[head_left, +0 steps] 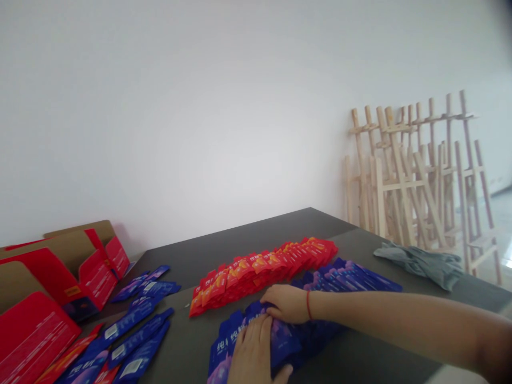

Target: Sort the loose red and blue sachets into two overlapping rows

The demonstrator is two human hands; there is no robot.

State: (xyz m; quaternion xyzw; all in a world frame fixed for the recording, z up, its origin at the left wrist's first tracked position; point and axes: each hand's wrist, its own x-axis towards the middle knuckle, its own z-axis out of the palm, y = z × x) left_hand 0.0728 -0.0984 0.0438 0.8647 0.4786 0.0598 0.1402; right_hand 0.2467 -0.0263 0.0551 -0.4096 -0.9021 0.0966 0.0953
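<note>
My left hand (256, 349) lies flat, fingers stretched out, on a fanned row of blue sachets (344, 277) on the dark table (248, 237). My right hand (286, 303), with a red string round its wrist, reaches in from the right. Its fingers curl down onto the same blue sachets just beyond my left hand. Behind the blue row runs an overlapping row of red sachets (264, 269).
More blue sachets (134, 330) lie loose at the left, next to folded red and brown cardboard boxes (60, 282). A grey cloth (424, 262) lies at the table's right edge. Wooden easels (416, 176) lean against the white wall beyond.
</note>
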